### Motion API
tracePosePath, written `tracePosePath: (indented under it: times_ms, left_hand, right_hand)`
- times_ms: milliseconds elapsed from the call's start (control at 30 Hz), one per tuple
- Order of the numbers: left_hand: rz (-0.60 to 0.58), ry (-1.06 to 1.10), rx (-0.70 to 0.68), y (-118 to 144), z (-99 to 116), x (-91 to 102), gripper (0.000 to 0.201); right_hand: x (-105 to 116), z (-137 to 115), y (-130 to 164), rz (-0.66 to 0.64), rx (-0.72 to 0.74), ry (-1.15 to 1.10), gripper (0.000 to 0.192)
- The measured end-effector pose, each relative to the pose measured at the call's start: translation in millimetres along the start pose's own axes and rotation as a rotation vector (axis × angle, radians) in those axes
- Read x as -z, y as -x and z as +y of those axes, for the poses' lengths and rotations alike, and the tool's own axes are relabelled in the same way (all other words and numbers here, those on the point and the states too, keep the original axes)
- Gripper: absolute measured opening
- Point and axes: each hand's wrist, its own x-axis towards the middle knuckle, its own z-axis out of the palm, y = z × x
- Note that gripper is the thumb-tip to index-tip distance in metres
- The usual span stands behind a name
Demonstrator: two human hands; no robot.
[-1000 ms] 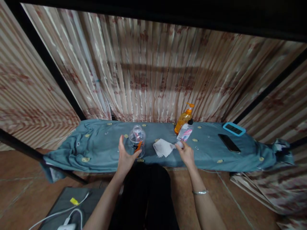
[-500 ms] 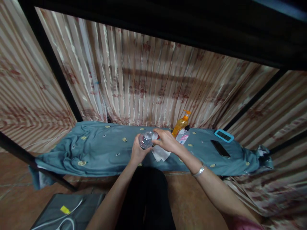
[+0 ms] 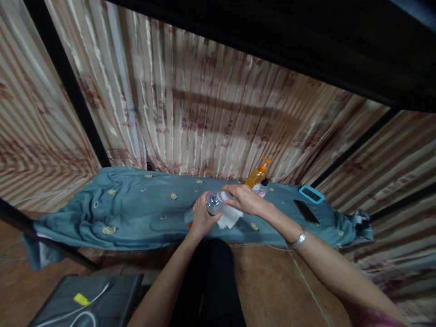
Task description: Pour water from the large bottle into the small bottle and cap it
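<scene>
A clear plastic bottle (image 3: 214, 204) lies tilted in my left hand (image 3: 203, 215), its fingers wrapped around the body. The base end, with a bit of orange on it, pokes out to the lower left of that hand. At the bottle's neck end, my right hand (image 3: 243, 198) is closed in a pinch. Between its thumb and fingers shows a small whitish piece (image 3: 225, 196); whether it is a cap or cloth I cannot tell. Just below the hands, a white cloth (image 3: 230, 218) with a jagged edge lies on the patterned teal sheet (image 3: 136, 213).
Behind my right hand stand an orange pump bottle (image 3: 257, 175) and a clear bottle with a black top (image 3: 261, 187). Farther right lie a blue-framed device (image 3: 311, 194) and a dark phone (image 3: 305, 212). Black frame bars (image 3: 68, 86) and striped curtains (image 3: 204, 113) surround the bed.
The bottle has turned from nearly facing me to lying sideways, so its base end now shows at the left. Both hands have shifted slightly right, still at the bottle. The view has moved a little.
</scene>
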Motion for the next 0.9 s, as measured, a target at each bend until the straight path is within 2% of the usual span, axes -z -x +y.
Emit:
tracePosePath:
  times_ms: [200, 300, 467, 633, 700, 900]
  left_hand:
    - [0.000, -0.041, -0.066, 2.9, -4.3, -5.9, 0.084]
    - [-0.007, -0.039, -0.082, 4.3, -6.6, -7.3, 0.084]
    - [0.009, -0.011, -0.056, 2.6, -7.1, -6.8, 0.084]
    - [-0.010, 0.030, -0.027, -1.2, -5.9, -4.0, 0.085]
    - [-0.014, 0.028, -0.023, -1.7, -5.4, -3.7, 0.085]
    - [-0.017, 0.016, -0.009, -3.3, -1.7, -6.7, 0.085]
  right_hand:
    - [1.4, 1.0, -3.8, -0.072, 0.006, 0.039, 0.036]
    - [-1.3, -0.5, -7.3, -0.100, -0.066, 0.073, 0.034]
    - [-10.7, -4.4, -12.5, -0.062, -0.209, 0.102, 0.032]
    - [-5.7, -6.1, -6.8, -0.048, -0.144, 0.033, 0.041]
    - [-4.6, -5.7, -5.2, -0.053, -0.136, 0.014, 0.039]
    - [-11.9, -3.9, -13.1, -0.027, -0.233, -0.033, 0.036]
